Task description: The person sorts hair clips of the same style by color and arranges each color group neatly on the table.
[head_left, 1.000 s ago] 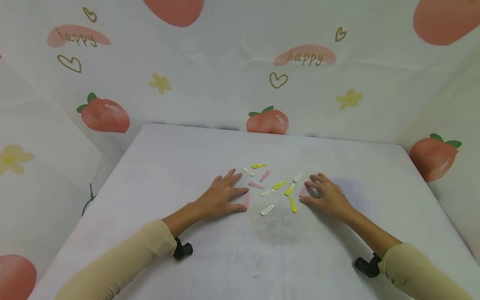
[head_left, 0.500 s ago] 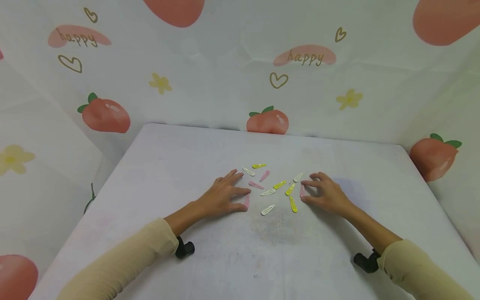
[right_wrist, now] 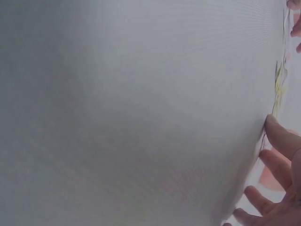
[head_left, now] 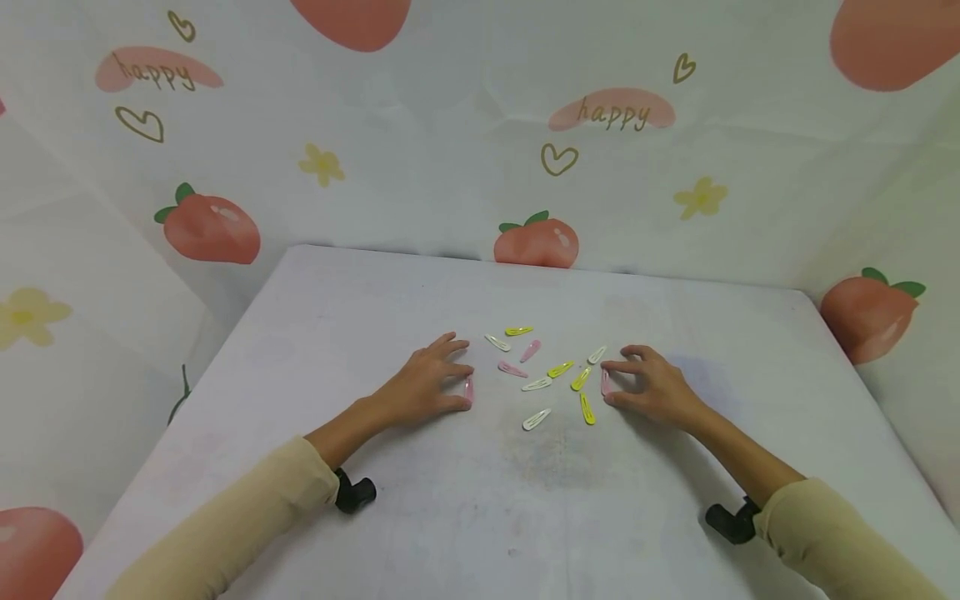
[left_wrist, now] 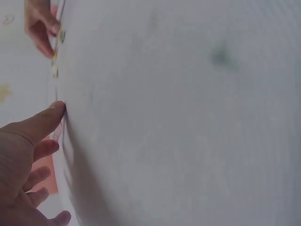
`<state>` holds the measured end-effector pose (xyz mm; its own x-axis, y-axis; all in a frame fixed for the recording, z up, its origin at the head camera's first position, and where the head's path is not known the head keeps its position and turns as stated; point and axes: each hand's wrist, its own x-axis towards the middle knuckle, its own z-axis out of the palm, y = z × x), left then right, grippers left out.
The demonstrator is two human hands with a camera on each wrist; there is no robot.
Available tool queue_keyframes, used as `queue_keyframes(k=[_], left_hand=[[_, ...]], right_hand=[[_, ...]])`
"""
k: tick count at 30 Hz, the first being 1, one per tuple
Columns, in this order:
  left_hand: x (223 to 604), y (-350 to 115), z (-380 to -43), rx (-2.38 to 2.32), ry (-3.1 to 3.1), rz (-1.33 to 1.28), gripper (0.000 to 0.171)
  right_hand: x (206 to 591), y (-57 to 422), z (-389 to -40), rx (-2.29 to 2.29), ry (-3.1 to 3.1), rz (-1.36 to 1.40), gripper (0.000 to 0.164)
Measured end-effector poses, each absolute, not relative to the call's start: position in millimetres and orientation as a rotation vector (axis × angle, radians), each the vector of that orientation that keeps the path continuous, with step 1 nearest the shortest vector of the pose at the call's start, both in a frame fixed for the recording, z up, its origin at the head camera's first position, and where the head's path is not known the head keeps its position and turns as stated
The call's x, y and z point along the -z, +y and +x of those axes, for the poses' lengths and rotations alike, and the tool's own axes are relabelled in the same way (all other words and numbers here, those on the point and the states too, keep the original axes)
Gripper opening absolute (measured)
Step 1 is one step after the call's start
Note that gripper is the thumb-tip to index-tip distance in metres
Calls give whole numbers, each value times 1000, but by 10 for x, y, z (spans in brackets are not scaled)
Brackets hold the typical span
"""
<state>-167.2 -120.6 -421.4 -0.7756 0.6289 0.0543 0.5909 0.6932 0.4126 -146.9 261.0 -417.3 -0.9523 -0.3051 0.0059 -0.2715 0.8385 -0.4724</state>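
Note:
My left hand [head_left: 423, 379] pinches a pink snap hair clip [head_left: 468, 389] end to end between thumb and index finger, low at the table, its other fingers spread. Across from it, my right hand [head_left: 651, 385] holds another pink hair clip [head_left: 605, 381] the same way, thumb at the near end and index finger at the far end. Between the hands lie loose clips: a pink one [head_left: 512, 369], a second pink one [head_left: 530, 351], several yellow ones [head_left: 587, 409] and several white ones [head_left: 536, 419]. Both wrist views show the thumb [left_wrist: 47, 120] and fingers down at the tabletop.
A white-covered table [head_left: 375, 308] spreads under both arms, its back edge meeting a white backdrop [head_left: 420, 142] printed with peaches, hearts and "happy". Black wrist cameras [head_left: 355, 492] hang below both beige sleeves. A dark green cord [head_left: 180, 396] shows past the left edge.
My left hand has drawn its pink hair clip to the left, away from the loose clips. The right hand's fingers have closed in on its pink clip, shifting it slightly and turning it more upright in view.

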Motion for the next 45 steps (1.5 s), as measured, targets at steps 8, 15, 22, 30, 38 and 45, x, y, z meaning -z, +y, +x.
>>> queue_keyframes(k=[8,15,22,30,38,45], left_hand=[[4065,-1517,-1759,-702,2844,900,49],[4016,-1750,-1823,-603,2897,859,47],[4040,-1868,-1884,-603,2900,791,48],[4105,-1945,-1964,-668,2846,754,49],[4169,-2031,-2000,-850,2720,655,54],[4207,-2055,-2010,-910,2719,697,53]], right_hand=[[4172,2614,-1468,719,2945,-446,51],[4185,2615,-1480,715,2935,-437,52],[4177,2620,-1472,722,2931,-452,51],[4172,2620,-1472,729,2927,-450,52],[4162,2611,-1468,725,2942,-467,52],[4156,2603,-1502,796,2942,-490,52]])
